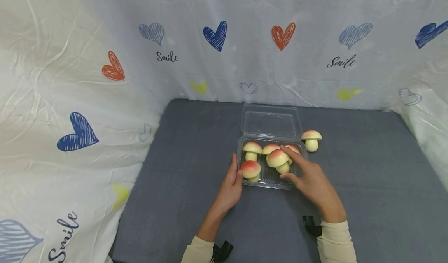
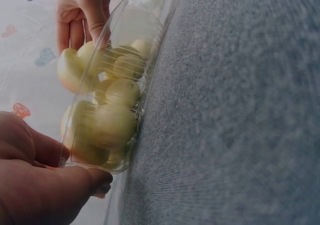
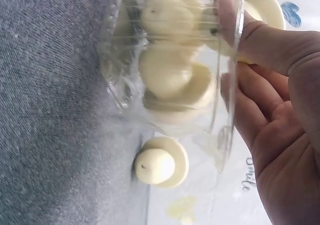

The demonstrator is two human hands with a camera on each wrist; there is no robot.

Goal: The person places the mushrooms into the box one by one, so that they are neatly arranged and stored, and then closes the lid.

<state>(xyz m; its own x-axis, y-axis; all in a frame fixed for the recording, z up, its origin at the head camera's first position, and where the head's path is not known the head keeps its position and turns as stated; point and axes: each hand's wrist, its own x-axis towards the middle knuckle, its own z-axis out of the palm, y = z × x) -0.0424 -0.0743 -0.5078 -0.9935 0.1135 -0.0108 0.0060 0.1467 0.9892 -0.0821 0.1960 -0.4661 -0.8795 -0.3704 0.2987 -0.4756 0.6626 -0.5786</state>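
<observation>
A clear plastic clamshell box (image 1: 267,185) lies on the dark cloth with its lid (image 1: 271,121) folded back. My left hand (image 1: 229,189) pinches the box's left rim between thumb and fingers, as the left wrist view shows. Inside stand several toy mushrooms with red-and-cream caps, among them a rear-left mushroom (image 1: 252,148) and a front-left mushroom (image 1: 251,169). Between the thumb and fingers of my right hand (image 1: 315,185) is another toy mushroom (image 1: 277,158), held above the right part of the box. It partly hides the mushrooms behind it.
One more toy mushroom (image 1: 311,140) stands on the grey cloth (image 1: 182,158), just right of the box. A white curtain (image 1: 245,53) printed with hearts and "Smile" hangs behind the table and along its left side.
</observation>
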